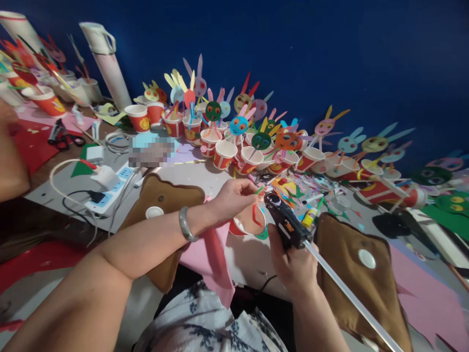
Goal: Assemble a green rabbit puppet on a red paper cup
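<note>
My right hand (295,266) is wrapped round a black hot glue gun (287,220), with a long clear glue stick (351,288) running out of its back. The gun's front end is close to the fingertips of my left hand (234,195). Pinched in those fingers is a small green paper piece (260,190); its exact shape is hard to make out. Just below sits a paper cup (242,226) with a red paper strip (257,215) at its rim. A grey bangle (187,225) is on my left wrist.
Several cups with paper rabbit heads (239,125) line the wall. Coloured scraps (289,188) and a yellow glue bottle (309,216) lie ahead. Brown cushions (351,288) flank my hands. A power strip (110,193), scissors (64,136) and another person's arm (12,156) are left.
</note>
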`<move>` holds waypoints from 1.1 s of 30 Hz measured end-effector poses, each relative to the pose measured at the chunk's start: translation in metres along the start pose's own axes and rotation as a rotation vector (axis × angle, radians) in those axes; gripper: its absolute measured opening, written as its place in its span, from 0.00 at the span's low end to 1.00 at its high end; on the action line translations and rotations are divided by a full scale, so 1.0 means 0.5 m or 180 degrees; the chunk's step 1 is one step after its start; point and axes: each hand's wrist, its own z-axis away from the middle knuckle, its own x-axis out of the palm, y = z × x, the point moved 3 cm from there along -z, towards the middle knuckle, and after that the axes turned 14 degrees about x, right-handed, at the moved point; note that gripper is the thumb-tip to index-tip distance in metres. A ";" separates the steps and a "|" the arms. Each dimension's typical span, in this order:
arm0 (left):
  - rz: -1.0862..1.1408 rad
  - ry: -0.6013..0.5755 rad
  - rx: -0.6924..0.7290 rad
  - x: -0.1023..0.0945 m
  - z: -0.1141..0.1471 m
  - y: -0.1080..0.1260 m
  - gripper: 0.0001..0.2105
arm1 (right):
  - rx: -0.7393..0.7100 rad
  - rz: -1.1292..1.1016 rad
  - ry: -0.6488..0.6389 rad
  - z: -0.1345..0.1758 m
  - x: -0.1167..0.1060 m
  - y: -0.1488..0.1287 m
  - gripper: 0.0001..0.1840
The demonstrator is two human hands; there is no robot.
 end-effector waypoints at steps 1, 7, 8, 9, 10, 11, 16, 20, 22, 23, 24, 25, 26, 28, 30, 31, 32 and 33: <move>-0.0004 -0.0005 0.0018 -0.001 0.000 -0.001 0.07 | 0.0007 0.0010 0.0013 -0.002 0.001 -0.001 0.19; 0.0026 0.0025 0.0066 -0.001 -0.004 -0.005 0.09 | 0.0008 -0.0051 -0.0232 0.000 0.007 0.001 0.19; 0.0047 0.0021 0.0062 0.000 -0.004 -0.006 0.10 | -0.0002 -0.0059 -0.0236 0.001 0.006 0.001 0.19; 0.0056 0.0018 0.0062 0.000 -0.004 -0.007 0.10 | 0.0010 -0.0051 -0.0215 0.001 0.006 0.002 0.20; 0.0050 0.0010 0.0062 0.000 -0.004 -0.009 0.09 | 0.0038 -0.0028 -0.0183 0.000 0.005 0.002 0.20; 0.0034 -0.0001 0.0058 0.000 -0.003 -0.011 0.08 | 0.0068 -0.0004 -0.0151 -0.001 0.005 0.001 0.20; -0.0028 -0.0020 0.0040 -0.003 -0.002 -0.013 0.06 | 0.0121 -0.0020 -0.0094 -0.006 0.006 0.000 0.19; -0.0057 -0.0014 -0.0022 -0.001 -0.001 -0.003 0.08 | 0.0055 -0.0293 -0.0010 0.000 0.003 0.003 0.18; -0.0084 -0.0006 -0.0068 0.001 0.000 0.001 0.09 | 0.0132 -0.0459 -0.0059 0.004 0.002 0.007 0.18; -0.0094 0.0000 -0.0085 0.001 0.000 0.002 0.09 | 0.0187 -0.0520 -0.0120 0.005 0.001 0.010 0.18; -0.0099 -0.0002 -0.0098 0.002 0.001 0.004 0.09 | 0.0250 -0.0564 -0.0197 0.005 0.002 0.011 0.18; -0.0099 -0.0002 -0.0100 0.002 0.001 0.005 0.09 | 0.0320 -0.0595 -0.0270 0.006 0.002 0.013 0.18; -0.0101 0.0001 -0.0091 0.002 0.000 0.006 0.09 | 0.0388 -0.0621 -0.0331 0.005 0.002 0.013 0.18; -0.0122 0.0012 -0.0063 0.001 0.000 0.007 0.09 | 0.0505 -0.0663 -0.0405 0.004 0.001 0.013 0.17; -0.0125 0.0018 -0.0059 0.000 0.000 0.008 0.08 | 0.0573 -0.0686 -0.0422 0.002 0.001 0.012 0.17; -0.0116 0.0009 -0.0074 0.000 0.000 0.008 0.08 | 0.0586 -0.0694 -0.0419 0.002 0.001 0.011 0.17; -0.0107 0.0001 -0.0087 0.000 0.000 0.008 0.09 | 0.0593 -0.0700 -0.0418 0.001 0.001 0.010 0.17; -0.0102 -0.0005 -0.0086 0.000 0.000 0.008 0.09 | 0.0609 -0.0699 -0.0415 0.001 0.001 0.010 0.17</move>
